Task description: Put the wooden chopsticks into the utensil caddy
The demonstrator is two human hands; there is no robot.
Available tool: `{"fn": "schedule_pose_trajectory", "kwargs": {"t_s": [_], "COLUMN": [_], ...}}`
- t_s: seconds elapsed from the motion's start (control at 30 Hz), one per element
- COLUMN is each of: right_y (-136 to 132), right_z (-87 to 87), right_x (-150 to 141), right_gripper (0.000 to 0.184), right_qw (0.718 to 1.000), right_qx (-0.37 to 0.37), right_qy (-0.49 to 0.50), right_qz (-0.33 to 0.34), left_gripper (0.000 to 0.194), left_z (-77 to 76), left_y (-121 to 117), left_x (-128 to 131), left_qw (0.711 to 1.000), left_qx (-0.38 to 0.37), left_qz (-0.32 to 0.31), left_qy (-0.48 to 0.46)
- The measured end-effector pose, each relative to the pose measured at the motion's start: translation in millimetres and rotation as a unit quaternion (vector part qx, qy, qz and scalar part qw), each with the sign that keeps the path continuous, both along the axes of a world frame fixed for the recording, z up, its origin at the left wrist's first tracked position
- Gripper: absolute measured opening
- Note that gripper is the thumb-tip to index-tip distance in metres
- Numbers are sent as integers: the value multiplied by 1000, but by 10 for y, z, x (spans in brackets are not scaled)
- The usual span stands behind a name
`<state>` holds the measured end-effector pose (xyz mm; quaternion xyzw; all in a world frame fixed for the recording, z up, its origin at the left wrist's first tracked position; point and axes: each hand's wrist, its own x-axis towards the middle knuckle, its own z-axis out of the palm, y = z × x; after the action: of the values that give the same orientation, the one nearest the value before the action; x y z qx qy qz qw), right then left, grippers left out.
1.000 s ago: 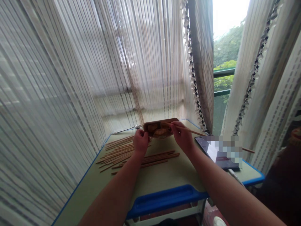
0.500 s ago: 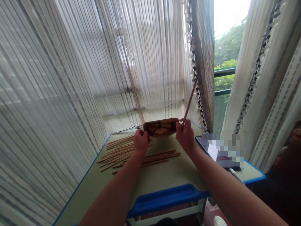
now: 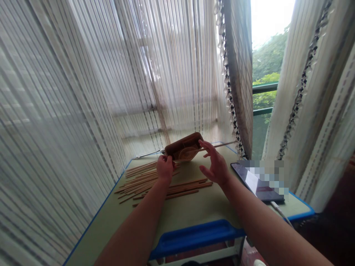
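Observation:
My left hand [image 3: 164, 168] grips the left end of a brown slotted holder [image 3: 183, 147] and keeps it tilted above the green table [image 3: 191, 208]. One wooden chopstick [image 3: 213, 146] pokes out of the holder toward the right. My right hand [image 3: 215, 164] hovers just right of the holder with fingers spread and nothing in it. Several wooden chopsticks [image 3: 155, 183] lie loose on the table beneath both hands.
A dark phone [image 3: 256, 181] lies on the table's right side with a cable off its near end. A metal spoon [image 3: 149, 153] rests at the table's far edge. Striped sheer curtains hang close on the left, behind and right. A blue tray edge [image 3: 194, 234] fronts the table.
My right hand let go of the chopstick, which now rests in the holder, and opened. The left hand tipped the holder up to the right.

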<state>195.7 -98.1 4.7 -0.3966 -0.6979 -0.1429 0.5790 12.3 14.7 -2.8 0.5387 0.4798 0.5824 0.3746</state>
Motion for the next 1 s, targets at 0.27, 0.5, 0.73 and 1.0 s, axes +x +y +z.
{"fn": "schedule_pose_trajectory", "kwargs": {"t_s": [0.27,0.5,0.73,1.0], "right_y": [-11,-128,-137,-93], "right_z": [8,17,23,6], "right_x": [-28,-26,-25,-77], "right_gripper": [7,21,17,17], "right_qw": [995,996,984,969], "right_qx": [32,46,136,187], "right_qy": [27,60,104,163], "right_qz": [-90,-55,-57,-13], "left_gripper": [9,9,9,10], "left_z": [-46,-62,-115,-79], "left_y": [40,64,127,106], "left_x": [-1,-16,-26,-40], "left_qw": [1000,1000,998,998], "left_qx": [11,22,59,53], "left_qz": [-5,6,-7,-13], "left_qy": [-4,12,22,11]}}
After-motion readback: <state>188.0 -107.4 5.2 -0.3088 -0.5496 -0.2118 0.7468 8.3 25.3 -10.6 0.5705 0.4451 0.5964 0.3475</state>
